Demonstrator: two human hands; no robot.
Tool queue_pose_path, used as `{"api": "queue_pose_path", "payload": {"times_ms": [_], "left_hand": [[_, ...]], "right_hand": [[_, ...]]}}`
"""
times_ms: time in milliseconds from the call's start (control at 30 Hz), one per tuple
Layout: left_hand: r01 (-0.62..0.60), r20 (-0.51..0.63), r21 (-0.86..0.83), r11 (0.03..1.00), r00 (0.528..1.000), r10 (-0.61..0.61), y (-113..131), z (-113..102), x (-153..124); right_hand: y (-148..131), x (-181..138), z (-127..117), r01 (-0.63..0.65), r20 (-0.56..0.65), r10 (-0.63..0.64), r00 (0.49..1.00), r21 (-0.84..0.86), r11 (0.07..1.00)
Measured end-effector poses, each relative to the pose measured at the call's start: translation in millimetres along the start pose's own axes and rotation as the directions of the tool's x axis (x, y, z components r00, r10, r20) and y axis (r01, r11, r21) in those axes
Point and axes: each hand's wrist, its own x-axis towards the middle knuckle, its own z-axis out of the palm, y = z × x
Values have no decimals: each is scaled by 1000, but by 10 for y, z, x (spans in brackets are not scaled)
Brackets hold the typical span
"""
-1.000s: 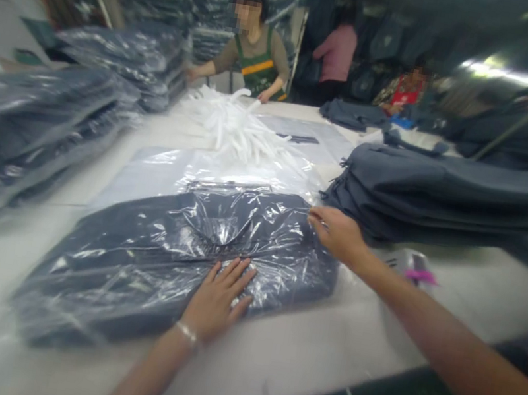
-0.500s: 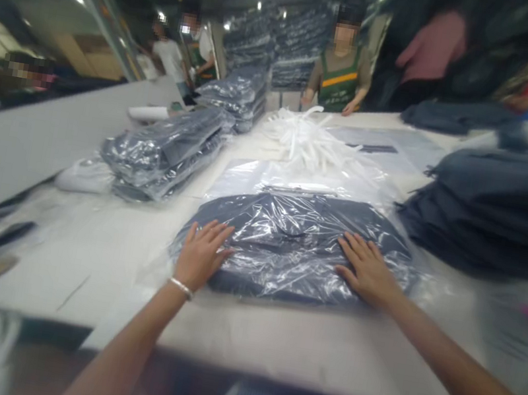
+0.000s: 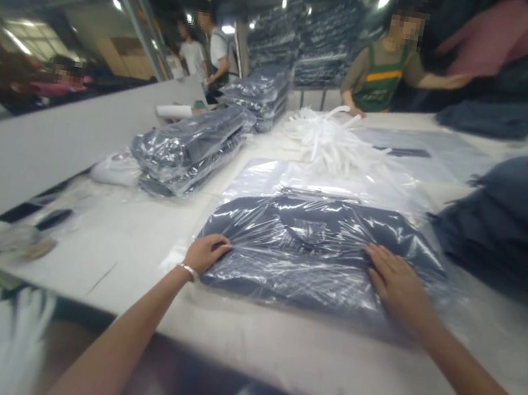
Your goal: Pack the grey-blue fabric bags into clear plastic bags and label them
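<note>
A folded dark blue garment [image 3: 306, 231] lies flat in a clear plastic bag [image 3: 282, 274] on the table in front of me. Its rounded neckline faces up, and the film is creased and shiny. At the bag's left edge, my left hand [image 3: 205, 253], with a bracelet at the wrist, has its fingers closed on the plastic in a pinch. My right hand [image 3: 398, 285] rests on the right part of the bag, fingers stretched out and palm down.
Bagged garments [image 3: 185, 152] are stacked at the left. White strips [image 3: 324, 133] form a pile behind the bag, and dark unbagged garments [image 3: 526, 219] are heaped at the right. A co-worker in a green apron [image 3: 383, 76] stands across the white table [image 3: 136, 244].
My left hand has gone from lying spread on the bag to pinching its left edge. My right hand stays flat. The view has shifted left, and the co-worker opposite now stretches an arm sideways.
</note>
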Motion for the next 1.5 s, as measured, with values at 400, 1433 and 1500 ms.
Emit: {"api": "queue_pose_path", "payload": {"times_ms": [400, 1433, 1500], "left_hand": [[193, -67, 48, 980, 980, -189, 67, 167, 168], [-348, 36, 288, 892, 935, 353, 483, -327, -147], [-327, 106, 294, 898, 945, 309, 451, -247, -65]], "right_hand": [[225, 62, 37, 6, -16, -5, 1000, 40, 999], [217, 62, 126, -29, -85, 34, 996, 62, 998], [208, 65, 123, -28, -78, 32, 996, 55, 998]]}}
